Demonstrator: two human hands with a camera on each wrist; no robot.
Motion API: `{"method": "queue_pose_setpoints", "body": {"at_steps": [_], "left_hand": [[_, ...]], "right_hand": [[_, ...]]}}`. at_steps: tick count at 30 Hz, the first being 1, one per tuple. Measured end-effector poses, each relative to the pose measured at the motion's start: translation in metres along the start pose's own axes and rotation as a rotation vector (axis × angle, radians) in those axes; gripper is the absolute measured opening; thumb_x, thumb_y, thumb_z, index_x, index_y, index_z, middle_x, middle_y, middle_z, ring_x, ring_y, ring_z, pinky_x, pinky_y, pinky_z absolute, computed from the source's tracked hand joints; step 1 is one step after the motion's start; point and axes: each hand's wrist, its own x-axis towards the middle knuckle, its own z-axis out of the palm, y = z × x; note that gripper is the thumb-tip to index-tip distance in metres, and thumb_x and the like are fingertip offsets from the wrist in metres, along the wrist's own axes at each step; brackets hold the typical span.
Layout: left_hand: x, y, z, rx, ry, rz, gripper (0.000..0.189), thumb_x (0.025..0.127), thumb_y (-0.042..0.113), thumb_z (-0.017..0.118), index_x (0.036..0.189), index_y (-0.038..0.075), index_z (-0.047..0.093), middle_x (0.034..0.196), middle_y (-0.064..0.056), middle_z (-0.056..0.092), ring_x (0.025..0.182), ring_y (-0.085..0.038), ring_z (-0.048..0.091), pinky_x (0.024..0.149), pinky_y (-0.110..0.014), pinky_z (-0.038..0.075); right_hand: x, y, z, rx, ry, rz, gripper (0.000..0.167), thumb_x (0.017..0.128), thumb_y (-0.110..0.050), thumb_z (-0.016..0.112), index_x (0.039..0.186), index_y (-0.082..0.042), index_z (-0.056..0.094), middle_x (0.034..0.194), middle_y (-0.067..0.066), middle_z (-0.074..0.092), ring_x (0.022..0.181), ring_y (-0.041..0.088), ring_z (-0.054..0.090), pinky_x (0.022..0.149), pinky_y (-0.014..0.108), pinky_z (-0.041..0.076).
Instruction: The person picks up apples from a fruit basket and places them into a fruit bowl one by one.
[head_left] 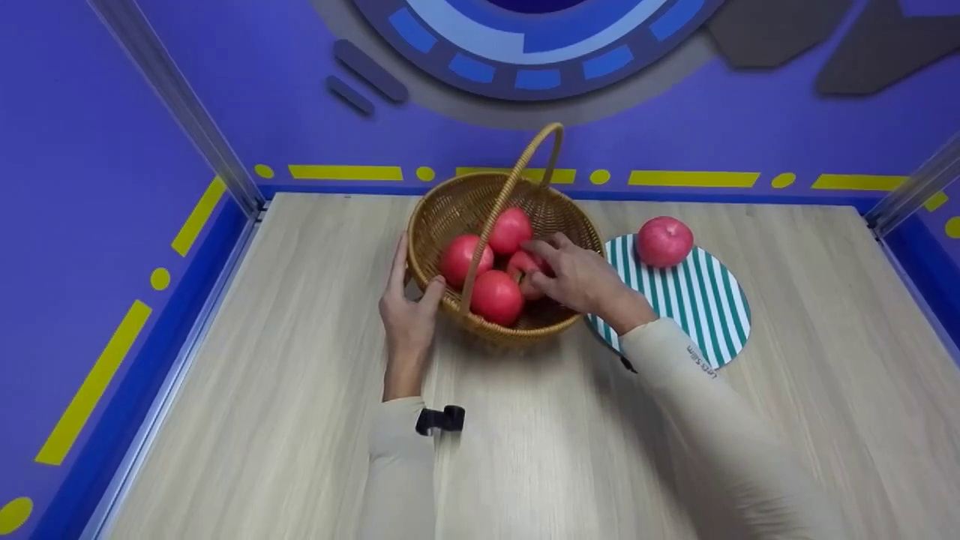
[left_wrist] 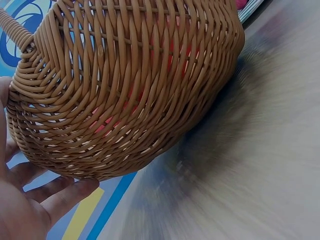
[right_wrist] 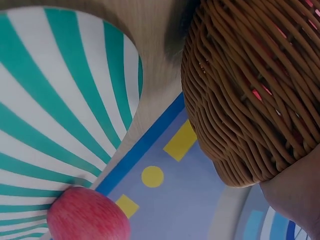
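Note:
A brown wicker basket (head_left: 448,206) with a tall arched handle (head_left: 489,225) holds several red apples (head_left: 496,297). My left hand (head_left: 409,311) grips the basket's left side, thumb at the rim and fingers spread along the outer wall; the left wrist view shows those fingers (left_wrist: 70,197) against the weave. Reaching over the right rim, my right hand (head_left: 581,279) has its thumb and fingers around an apple (head_left: 523,264) inside the basket. In the right wrist view the basket wall hides most of that hand.
Right of the basket lies a round green-and-white striped mat (head_left: 709,300), with one red apple (head_left: 664,241) at its back edge. Blue printed panels (head_left: 360,142) stand behind and beside the wooden table (head_left: 300,375).

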Motion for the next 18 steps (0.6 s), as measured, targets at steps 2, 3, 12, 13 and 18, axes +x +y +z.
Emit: {"method": "queue_pose_setpoints", "body": {"at_steps": [2, 3, 12, 13, 18], "left_hand": [[-0.0002, -0.0008, -0.0005, 0.004, 0.0, -0.001, 0.079, 0.092, 0.018, 0.068, 0.165, 0.032, 0.041, 0.165, 0.004, 0.043, 0.14, -0.031, 0.051, 0.097, -0.048, 0.057], [-0.0003, -0.0011, -0.0006, 0.008, 0.0, -0.003, 0.08, 0.092, 0.019, 0.068, 0.165, 0.033, 0.041, 0.165, 0.003, 0.044, 0.14, -0.032, 0.051, 0.097, -0.048, 0.057], [-0.0001, -0.0003, -0.0008, 0.01, -0.002, -0.003, 0.08, 0.093, 0.02, 0.069, 0.166, 0.033, 0.04, 0.166, 0.007, 0.042, 0.142, -0.033, 0.049, 0.1, -0.049, 0.055], [0.0001, -0.0003, -0.0008, 0.012, -0.002, -0.002, 0.08, 0.093, 0.021, 0.069, 0.166, 0.033, 0.04, 0.166, 0.007, 0.042, 0.142, -0.033, 0.048, 0.102, -0.05, 0.054], [0.0, -0.0003, -0.001, 0.023, 0.0, -0.001, 0.081, 0.092, 0.019, 0.069, 0.166, 0.031, 0.04, 0.166, 0.007, 0.041, 0.142, -0.032, 0.048, 0.103, -0.049, 0.053]], "right_hand": [[0.0002, -0.0012, 0.0, -0.014, -0.02, 0.007, 0.057, 0.104, -0.036, 0.056, 0.156, -0.015, 0.052, 0.134, 0.02, 0.057, 0.099, 0.038, 0.064, 0.093, 0.055, 0.053], [0.0004, -0.0017, 0.0001, -0.017, -0.029, 0.009, 0.058, 0.104, -0.037, 0.056, 0.157, -0.015, 0.051, 0.134, 0.02, 0.057, 0.1, 0.038, 0.064, 0.093, 0.055, 0.053], [0.0008, -0.0017, -0.0005, 0.02, -0.037, -0.024, 0.07, 0.095, -0.033, 0.077, 0.155, -0.01, 0.05, 0.137, 0.021, 0.058, 0.111, 0.036, 0.061, 0.098, 0.055, 0.054], [0.0009, -0.0016, -0.0007, 0.027, -0.035, -0.028, 0.07, 0.094, -0.031, 0.078, 0.155, -0.009, 0.05, 0.137, 0.021, 0.057, 0.112, 0.036, 0.061, 0.099, 0.055, 0.054], [0.001, -0.0025, 0.0004, 0.034, -0.01, -0.06, 0.071, 0.091, -0.025, 0.082, 0.152, -0.004, 0.052, 0.136, 0.022, 0.058, 0.113, 0.036, 0.061, 0.1, 0.053, 0.054]]}}
